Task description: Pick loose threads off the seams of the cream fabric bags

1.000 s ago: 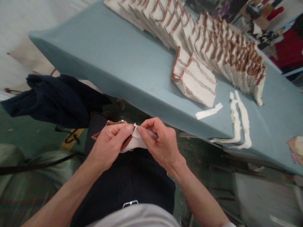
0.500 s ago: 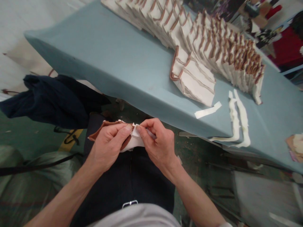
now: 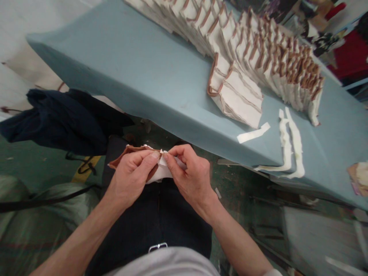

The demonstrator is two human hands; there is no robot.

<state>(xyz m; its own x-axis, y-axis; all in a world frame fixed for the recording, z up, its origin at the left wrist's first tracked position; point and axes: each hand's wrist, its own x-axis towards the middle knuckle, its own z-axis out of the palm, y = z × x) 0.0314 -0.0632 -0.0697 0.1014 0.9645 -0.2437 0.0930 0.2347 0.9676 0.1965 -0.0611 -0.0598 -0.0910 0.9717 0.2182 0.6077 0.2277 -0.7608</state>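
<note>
Above my lap, my left hand [image 3: 133, 170] is closed on a brown and white fabric piece [image 3: 119, 156], its thumb pressed on the edge. My right hand [image 3: 191, 170] pinches the white part of the same piece close to the left fingertips. A small white bit sticks up between the two thumbs. The fingers hide much of the piece. On the blue-covered table [image 3: 138, 73] ahead stands a long row of folded white pieces with brown edges [image 3: 258, 53]. One folded bundle [image 3: 235, 92] lies in front of that row.
White strips [image 3: 296, 145] lie near the table's front edge, and a short white strip [image 3: 253, 133] is beside them. Dark blue cloth [image 3: 57, 119] hangs at the left. Pale sacks [image 3: 43, 222] stand on the floor below it. A tan item [image 3: 358, 178] sits at the far right.
My right hand has shifted very slightly left, nearer my left fingertips. The hold of both hands on the fabric piece looks the same.
</note>
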